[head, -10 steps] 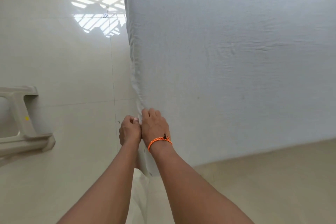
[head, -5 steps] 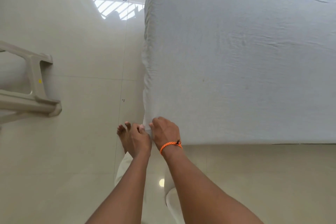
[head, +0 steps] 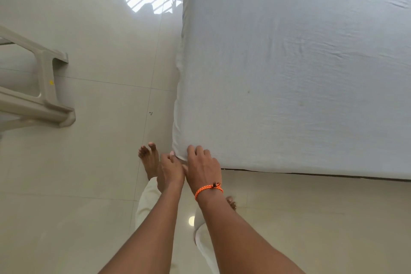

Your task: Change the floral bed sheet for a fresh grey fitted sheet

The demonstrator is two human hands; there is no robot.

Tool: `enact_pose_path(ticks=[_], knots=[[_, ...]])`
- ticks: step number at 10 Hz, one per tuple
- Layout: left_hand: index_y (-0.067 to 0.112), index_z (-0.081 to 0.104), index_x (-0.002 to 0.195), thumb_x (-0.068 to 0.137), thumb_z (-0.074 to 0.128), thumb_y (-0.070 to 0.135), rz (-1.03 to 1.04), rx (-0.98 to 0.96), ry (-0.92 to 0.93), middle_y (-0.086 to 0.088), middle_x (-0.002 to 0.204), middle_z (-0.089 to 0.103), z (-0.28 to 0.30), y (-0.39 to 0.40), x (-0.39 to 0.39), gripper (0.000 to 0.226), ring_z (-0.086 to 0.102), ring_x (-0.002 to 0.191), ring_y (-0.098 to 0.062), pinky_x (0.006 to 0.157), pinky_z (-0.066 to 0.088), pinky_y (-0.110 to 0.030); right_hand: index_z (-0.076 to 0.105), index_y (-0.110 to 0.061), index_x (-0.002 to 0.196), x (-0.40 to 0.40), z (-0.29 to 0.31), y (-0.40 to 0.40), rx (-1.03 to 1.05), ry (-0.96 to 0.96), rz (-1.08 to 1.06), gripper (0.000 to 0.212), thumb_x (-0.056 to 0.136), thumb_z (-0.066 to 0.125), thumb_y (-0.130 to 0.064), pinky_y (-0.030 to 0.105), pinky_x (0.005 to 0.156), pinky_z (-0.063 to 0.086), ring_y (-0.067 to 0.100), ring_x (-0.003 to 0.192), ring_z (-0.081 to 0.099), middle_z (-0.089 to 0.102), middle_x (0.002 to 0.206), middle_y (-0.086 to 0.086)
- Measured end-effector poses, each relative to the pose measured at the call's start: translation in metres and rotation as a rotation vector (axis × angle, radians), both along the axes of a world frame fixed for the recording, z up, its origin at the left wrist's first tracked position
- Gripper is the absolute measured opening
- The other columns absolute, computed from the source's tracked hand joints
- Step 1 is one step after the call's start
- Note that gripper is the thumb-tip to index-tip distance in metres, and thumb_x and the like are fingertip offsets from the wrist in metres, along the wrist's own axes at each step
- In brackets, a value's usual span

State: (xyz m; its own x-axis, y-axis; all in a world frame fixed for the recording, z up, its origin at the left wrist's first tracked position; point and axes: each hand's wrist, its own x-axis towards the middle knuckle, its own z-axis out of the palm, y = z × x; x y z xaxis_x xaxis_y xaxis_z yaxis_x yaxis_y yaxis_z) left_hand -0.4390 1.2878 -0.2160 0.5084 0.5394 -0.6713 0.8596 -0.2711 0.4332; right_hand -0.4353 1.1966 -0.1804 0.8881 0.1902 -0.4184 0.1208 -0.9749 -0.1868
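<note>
both hands [head: 189,171] now lower, grip pinching grey fitted sheet [head: 289,73] at mattress corner.

We see bare forearms with no sleeves, an orange braided cord bracelet [head: 208,189] (with a small dark knot) on the right wrist, cream trousers [head: 145,202] and bare feet [head: 149,159] below our hands.
</note>
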Motion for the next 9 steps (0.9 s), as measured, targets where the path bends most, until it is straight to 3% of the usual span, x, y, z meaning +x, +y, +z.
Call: enact_pose_path(ticks=[1,2,3,4,5,6,7,8,9], knots=[[0.007,0.064,0.132,0.113,0.034,0.046,0.195,-0.193,0.064,-0.019,0.126,0.066,0.003,-0.019,-0.015,0.053,0.065,0.11,-0.036,0.105,0.05,-0.044,0.059,-0.02,0.088,-0.011,-0.003,-0.015,-0.038,-0.023,0.062,0.031,0.072,0.086,-0.017,0.032,0.048,0.039,0.021,0.061,0.057,0.056,0.074,0.0],[0.012,0.062,0.086,0.112,0.041,0.032,0.33,-0.196,0.017,-0.008,0.076,0.057,-0.01,-0.025,-0.024,0.039,0.053,0.07,-0.027,0.067,0.05,-0.04,0.056,-0.022,0.077,-0.006,-0.008,-0.024,-0.005,-0.065,0.152,0.035,0.064,0.081,-0.002,0.029,0.043,0.033,0.018,0.051,0.053,0.053,0.063,-0.003],[0.009,0.063,0.084,0.11,0.046,0.027,0.349,-0.13,0.044,-0.007,0.076,0.061,-0.005,-0.019,-0.028,0.036,0.058,0.076,-0.033,0.068,0.041,-0.035,0.051,-0.023,0.076,-0.007,-0.008,-0.026,0.048,-0.002,0.195,0.035,0.069,0.077,-0.001,0.029,0.046,0.025,0.018,0.05,0.046,0.049,0.062,-0.004],[0.004,0.069,0.108,0.11,0.044,0.026,0.386,-0.056,0.077,-0.015,0.1,0.07,0.0,-0.016,-0.03,0.034,0.066,0.095,-0.038,0.077,0.047,-0.038,0.043,-0.023,0.08,-0.003,-0.009,-0.021,0.093,0.033,0.224,0.03,0.085,0.063,-0.002,0.033,0.052,0.028,0.023,0.059,0.041,0.043,0.068,-0.002],[0.012,0.069,0.109,0.109,0.047,0.023,0.447,-0.095,0.08,-0.009,0.107,0.072,0.012,-0.017,-0.011,0.025,0.068,0.09,-0.032,0.089,0.058,-0.046,0.043,-0.021,0.088,0.005,-0.012,-0.017,0.105,0.117,0.205,0.021,0.096,0.05,-0.002,0.037,0.06,0.032,0.028,0.072,0.051,0.051,0.081,0.002],[0.026,0.061,0.113,0.107,0.048,0.002,0.602,-0.254,-0.045,0.013,0.111,0.063,0.003,-0.016,0.003,0.027,0.066,0.08,0.003,0.096,0.054,-0.036,0.052,-0.017,0.098,0.007,-0.017,-0.02,0.142,0.174,0.152,0.007,0.103,0.05,-0.013,0.038,0.064,0.035,0.033,0.09,0.062,0.065,0.1,0.008],[0.041,0.052,0.12,0.104,0.039,-0.007,0.701,-0.318,-0.007,0.017,0.119,0.073,0.017,-0.017,0.015,0.051,0.067,0.108,-0.012,0.098,0.056,-0.04,0.07,-0.015,0.109,0.006,-0.022,-0.03,0.292,0.387,-0.065,0.021,0.1,0.051,-0.016,0.041,0.078,0.05,0.035,0.103,0.064,0.072,0.11,0.01],[0.025,0.043,0.082,0.109,0.028,-0.006,0.621,-0.474,-0.034,0.013,0.049,0.063,0.06,-0.034,0.015,0.044,0.05,0.072,-0.016,0.08,0.045,-0.035,0.067,-0.021,0.13,-0.006,-0.018,-0.041,0.401,0.608,-0.083,0.04,0.093,0.054,-0.018,0.044,0.101,0.052,0.033,0.12,0.061,0.068,0.132,0.008],[0.037,0.048,0.108,0.107,0.046,0.032,0.572,-0.328,-0.113,0.01,0.115,0.066,0.031,-0.036,0.003,0.006,0.058,0.105,-0.014,0.107,0.04,-0.032,0.063,-0.021,0.14,-0.02,-0.012,-0.06,0.428,0.536,-0.307,0.046,0.095,0.054,-0.019,0.038,0.111,0.046,0.027,0.133,0.057,0.062,0.144,0.005]])
